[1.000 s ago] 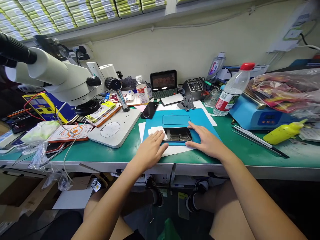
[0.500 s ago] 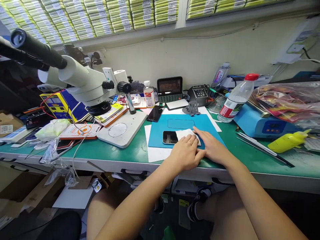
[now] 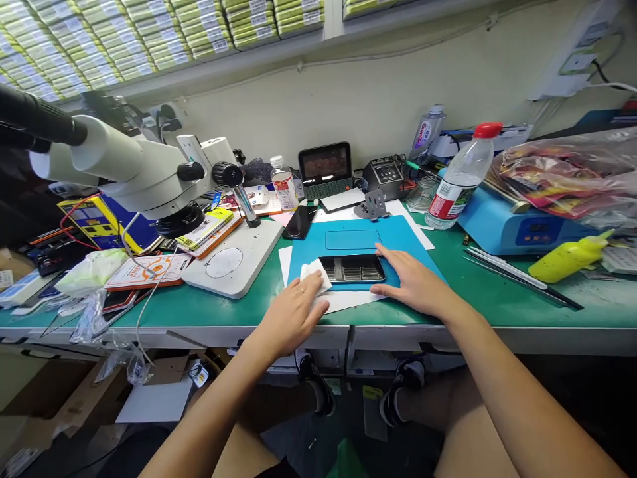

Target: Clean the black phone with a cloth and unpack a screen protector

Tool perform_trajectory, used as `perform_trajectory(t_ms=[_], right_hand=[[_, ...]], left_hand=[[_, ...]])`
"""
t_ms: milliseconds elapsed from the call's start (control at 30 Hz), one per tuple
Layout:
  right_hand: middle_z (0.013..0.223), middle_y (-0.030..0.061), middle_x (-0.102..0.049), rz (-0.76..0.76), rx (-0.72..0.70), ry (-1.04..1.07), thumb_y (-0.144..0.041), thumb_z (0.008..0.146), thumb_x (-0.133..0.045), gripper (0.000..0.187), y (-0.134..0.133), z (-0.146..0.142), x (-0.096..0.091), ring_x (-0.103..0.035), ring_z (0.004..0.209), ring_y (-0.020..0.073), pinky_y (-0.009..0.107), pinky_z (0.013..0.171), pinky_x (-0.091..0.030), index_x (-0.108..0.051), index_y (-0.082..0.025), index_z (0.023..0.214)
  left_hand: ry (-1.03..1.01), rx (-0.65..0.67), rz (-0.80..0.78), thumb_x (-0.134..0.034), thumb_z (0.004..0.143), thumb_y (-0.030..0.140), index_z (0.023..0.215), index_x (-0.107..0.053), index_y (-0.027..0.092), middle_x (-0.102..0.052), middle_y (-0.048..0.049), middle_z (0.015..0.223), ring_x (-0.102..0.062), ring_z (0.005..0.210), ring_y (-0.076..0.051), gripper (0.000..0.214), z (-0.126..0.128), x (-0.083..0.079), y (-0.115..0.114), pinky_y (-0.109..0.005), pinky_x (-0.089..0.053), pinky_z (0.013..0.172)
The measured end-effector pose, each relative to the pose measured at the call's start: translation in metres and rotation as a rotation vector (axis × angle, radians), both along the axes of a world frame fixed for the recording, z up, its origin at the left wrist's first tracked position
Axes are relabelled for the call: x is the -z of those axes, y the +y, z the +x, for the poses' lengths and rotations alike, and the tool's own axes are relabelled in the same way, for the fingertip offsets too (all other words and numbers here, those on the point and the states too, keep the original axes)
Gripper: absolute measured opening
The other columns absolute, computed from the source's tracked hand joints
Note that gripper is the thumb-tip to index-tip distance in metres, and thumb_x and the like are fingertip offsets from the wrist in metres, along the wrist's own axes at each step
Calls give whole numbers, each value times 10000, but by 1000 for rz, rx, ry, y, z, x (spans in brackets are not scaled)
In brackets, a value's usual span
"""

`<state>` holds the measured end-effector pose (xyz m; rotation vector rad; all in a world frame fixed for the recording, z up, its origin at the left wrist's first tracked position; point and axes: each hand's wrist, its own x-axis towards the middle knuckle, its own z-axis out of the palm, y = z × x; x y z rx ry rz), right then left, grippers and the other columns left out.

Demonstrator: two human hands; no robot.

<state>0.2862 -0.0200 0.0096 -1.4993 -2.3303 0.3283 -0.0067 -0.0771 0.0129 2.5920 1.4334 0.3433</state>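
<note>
A smartphone (image 3: 354, 269) lies screen up on a blue mat (image 3: 423, 255), its dark glass reflecting the yellow packs above. My left hand (image 3: 291, 315) is closed on a folded white tissue (image 3: 318, 273), which covers the phone's left end. At the other end, my right hand (image 3: 415, 282) grips the phone between thumb and fingers, the thumb at the near corner and the forefinger at the far one. A rounded rectangle is drawn on the mat just behind the phone. White paper (image 3: 348, 301) shows under the mat's near edge.
A microscope (image 3: 124, 166) with a pale base (image 3: 259, 255) stands left. Behind the mat are a second phone (image 3: 299, 222), a metal bracket (image 3: 372, 206) and a small screen device (image 3: 326, 162). To the right are a red-capped bottle (image 3: 460, 182), tweezers (image 3: 517, 275) and a yellow squeeze bottle (image 3: 567, 259).
My left hand has slid the tissue from the phone's right end to its left end. My right hand now holds the phone's right end, apart from my left hand. The view has shifted slightly.
</note>
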Motion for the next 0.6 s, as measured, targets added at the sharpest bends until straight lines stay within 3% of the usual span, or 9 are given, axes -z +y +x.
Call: perform_trajectory(t_ms=[133, 367, 467, 600], right_hand=[[1502, 151, -494, 9, -10, -4, -753, 819, -512, 953, 0, 1, 3, -455, 1369, 369, 532, 1082, -440, -269, -212, 1566], [1513, 152, -479, 51, -37, 6, -756, 823, -507, 937, 2, 4, 10, -459, 1365, 367, 543, 1074, -442, -270, -231, 1563], [1496, 159, -494, 76, -54, 12, -743, 825, -517, 933, 2, 3, 10, -466, 1358, 371, 549, 1074, -436, -260, -235, 1563], [1477, 163, -511, 91, -71, 6, -682, 827, -559, 935, 4, 1, 12, -467, 1349, 385, 571, 1068, -429, -221, -227, 1571]], left_hand=[[42, -2, 14, -234, 1043, 509, 1511, -338, 135, -299, -119, 1605, -184, 1517, -258, 607, 8, 6, 8, -477, -233, 1234], [27, -54, -17, -245, 1031, 548, 1510, -335, 90, -277, -158, 1605, -212, 1511, -262, 668, 36, 3, 47, -441, -237, 1229], [14, -6, -7, -231, 1038, 527, 1481, -384, 110, -335, -141, 1587, -268, 1496, -246, 627, 50, -1, 58, -423, -244, 1224], [53, 89, 51, -295, 1025, 532, 1454, -411, 42, -377, -177, 1561, -302, 1481, -270, 662, 80, -3, 64, -388, -247, 1217]])
